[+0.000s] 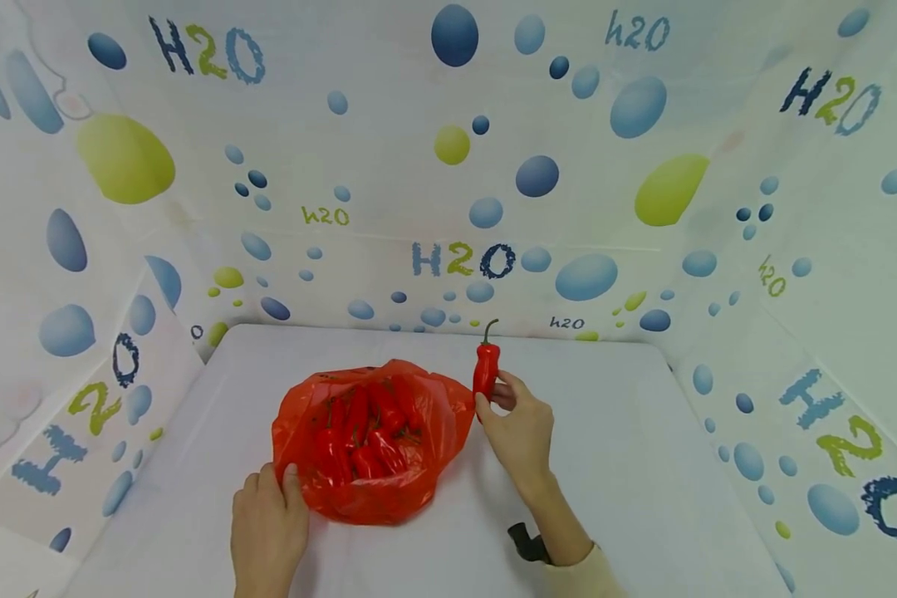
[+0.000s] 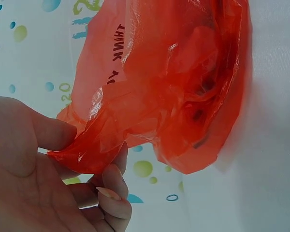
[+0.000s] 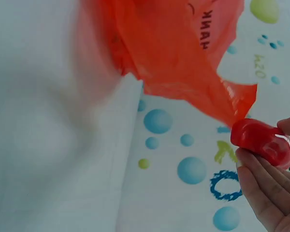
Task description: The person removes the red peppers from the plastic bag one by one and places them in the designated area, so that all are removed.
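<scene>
A thin red plastic bag (image 1: 374,502) sits open on the white table, with several red chili peppers (image 1: 357,413) inside it. My left hand (image 1: 269,519) pinches the bag's near left edge between thumb and fingers; the left wrist view shows the gathered plastic (image 2: 94,150) in its grip. To the right of the bag, my right hand (image 1: 522,423) holds one red chili pepper (image 1: 486,370) upright, its green stem pointing up. In the right wrist view that pepper (image 3: 263,142) lies between thumb and fingers, close against a corner of the bag.
The white table (image 1: 613,432) is ringed by pale walls (image 1: 389,166) printed with blue and green drops and H2O lettering. A black strap (image 1: 526,542) shows by my right wrist. Dark lettering (image 2: 117,53) is printed on the bag's side.
</scene>
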Demonstrator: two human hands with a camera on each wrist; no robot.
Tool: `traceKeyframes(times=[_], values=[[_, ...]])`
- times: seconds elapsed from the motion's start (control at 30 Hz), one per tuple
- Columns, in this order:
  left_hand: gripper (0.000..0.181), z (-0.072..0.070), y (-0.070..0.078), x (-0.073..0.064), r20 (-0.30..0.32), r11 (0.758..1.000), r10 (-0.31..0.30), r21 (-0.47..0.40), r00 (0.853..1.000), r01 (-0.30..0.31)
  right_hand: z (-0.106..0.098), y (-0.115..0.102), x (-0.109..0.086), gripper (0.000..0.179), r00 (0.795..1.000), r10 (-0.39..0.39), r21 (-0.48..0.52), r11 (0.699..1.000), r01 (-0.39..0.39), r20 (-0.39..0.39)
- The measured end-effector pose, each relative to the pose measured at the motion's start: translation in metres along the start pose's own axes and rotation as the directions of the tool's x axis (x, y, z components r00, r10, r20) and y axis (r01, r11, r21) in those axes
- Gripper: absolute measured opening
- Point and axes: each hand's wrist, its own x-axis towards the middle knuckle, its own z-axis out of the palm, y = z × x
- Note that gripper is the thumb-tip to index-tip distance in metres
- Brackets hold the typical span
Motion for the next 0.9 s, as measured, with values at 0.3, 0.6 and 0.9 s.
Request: traceKeyframes(times=[0.3, 0.6, 0.9], values=[[0.037, 0.002, -0.001, -0.002, -0.009, 1.000, 0.023, -0.009, 1.000, -0.023, 0.001, 0.019, 0.009, 0.040, 0.999, 0.038, -0.064, 0.997, -0.038, -0.007], [0.037, 0.003, 0.001, -0.001, 0.006, 1.000, 0.012, -0.003, 1.000, -0.012, -0.001, 0.038, 0.017, 0.039, 0.990, 0.133, -0.190, 0.974, -0.124, 0.035], [0.036, 0.003, 0.002, -0.001, 0.010, 1.000, 0.013, 0.000, 1.000, -0.013, -0.002, 0.061, 0.027, 0.041, 0.983, 0.179, -0.301, 0.941, -0.157, 0.046]])
